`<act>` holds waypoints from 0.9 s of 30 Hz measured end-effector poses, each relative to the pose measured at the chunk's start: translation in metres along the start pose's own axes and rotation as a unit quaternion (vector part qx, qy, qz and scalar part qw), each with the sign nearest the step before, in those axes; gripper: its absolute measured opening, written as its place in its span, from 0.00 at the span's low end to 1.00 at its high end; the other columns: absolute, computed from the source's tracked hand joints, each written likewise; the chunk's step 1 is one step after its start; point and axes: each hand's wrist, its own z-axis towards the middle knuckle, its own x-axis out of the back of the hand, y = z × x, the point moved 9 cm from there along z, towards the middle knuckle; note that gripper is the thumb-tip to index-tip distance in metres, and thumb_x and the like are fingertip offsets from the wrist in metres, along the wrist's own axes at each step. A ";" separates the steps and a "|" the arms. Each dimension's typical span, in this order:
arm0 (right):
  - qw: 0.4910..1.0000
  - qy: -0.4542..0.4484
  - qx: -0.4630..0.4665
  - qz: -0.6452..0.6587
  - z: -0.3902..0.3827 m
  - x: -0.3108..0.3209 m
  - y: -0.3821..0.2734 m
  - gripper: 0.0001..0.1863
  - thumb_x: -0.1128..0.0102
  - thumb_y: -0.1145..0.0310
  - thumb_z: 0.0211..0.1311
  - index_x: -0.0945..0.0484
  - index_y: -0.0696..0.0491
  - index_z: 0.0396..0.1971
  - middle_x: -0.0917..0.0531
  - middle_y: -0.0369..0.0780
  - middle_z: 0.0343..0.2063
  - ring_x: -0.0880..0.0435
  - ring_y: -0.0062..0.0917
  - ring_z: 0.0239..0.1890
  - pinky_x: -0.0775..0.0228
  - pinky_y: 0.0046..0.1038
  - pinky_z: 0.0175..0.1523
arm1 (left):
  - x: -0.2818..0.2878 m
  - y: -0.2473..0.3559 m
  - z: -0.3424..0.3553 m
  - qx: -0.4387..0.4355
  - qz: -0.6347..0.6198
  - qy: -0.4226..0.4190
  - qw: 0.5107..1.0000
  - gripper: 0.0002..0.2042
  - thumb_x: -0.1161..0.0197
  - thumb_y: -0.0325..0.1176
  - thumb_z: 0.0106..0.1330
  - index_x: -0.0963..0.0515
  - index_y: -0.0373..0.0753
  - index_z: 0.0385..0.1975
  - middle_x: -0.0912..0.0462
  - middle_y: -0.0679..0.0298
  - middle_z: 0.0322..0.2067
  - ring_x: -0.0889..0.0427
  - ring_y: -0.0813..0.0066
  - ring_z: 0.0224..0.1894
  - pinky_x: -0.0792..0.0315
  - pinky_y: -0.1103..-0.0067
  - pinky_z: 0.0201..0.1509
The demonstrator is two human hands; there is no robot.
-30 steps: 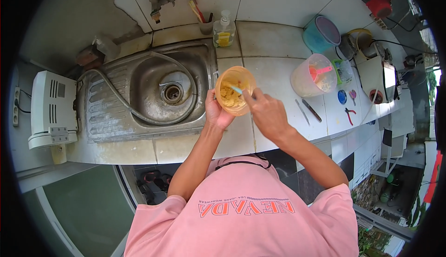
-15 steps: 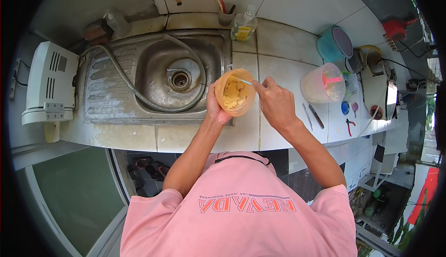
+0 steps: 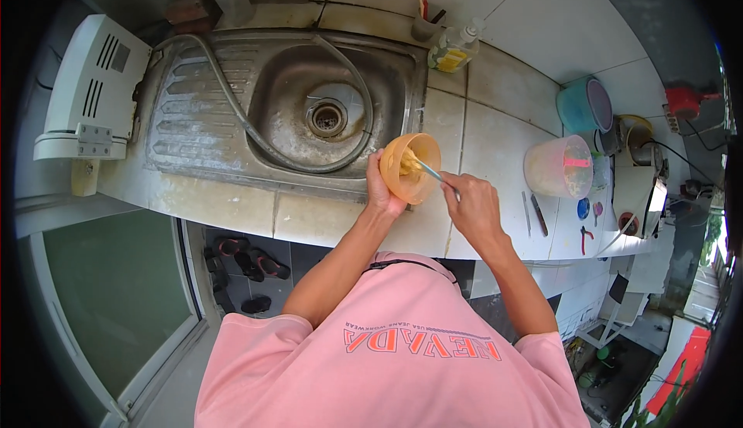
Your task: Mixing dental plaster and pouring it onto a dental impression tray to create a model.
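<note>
An orange plastic bowl [image 3: 425, 186] rests in my left hand [image 3: 381, 192], the fingers curled round its side. It is tipped toward the right and held just past the sink's near right corner. A thick yellow paste [image 3: 409, 162] clings inside it. My right hand [image 3: 474, 205] grips a thin light-blue utensil [image 3: 431, 172] by its handle. Its far end is sunk in the paste, so I cannot tell what shape its tip has.
A steel sink [image 3: 267, 80] with a grey hose [image 3: 232, 114] lies to the left. Along the counter to the right stand a pump bottle [image 3: 453, 49], a translucent tub with a pink scoop [image 3: 551, 169], a knife [image 3: 539, 214], pliers [image 3: 585, 239] and a teal container [image 3: 576, 107].
The view has shifted, so the sink and counter appear lower and to the right. The bowl is more tilted toward the right hand, and the utensil now reaches deeper into the paste.
</note>
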 end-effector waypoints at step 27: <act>0.977 0.062 0.188 -0.084 0.008 0.018 -0.063 0.17 0.46 0.77 0.53 0.22 0.54 0.45 0.23 0.45 0.27 0.18 0.40 0.23 0.25 0.38 0.27 | -0.013 0.026 -0.009 0.015 -0.122 -0.058 0.991 0.23 0.54 0.50 0.63 0.26 0.42 0.51 0.22 0.60 0.50 0.24 0.62 0.53 0.29 0.62 0.59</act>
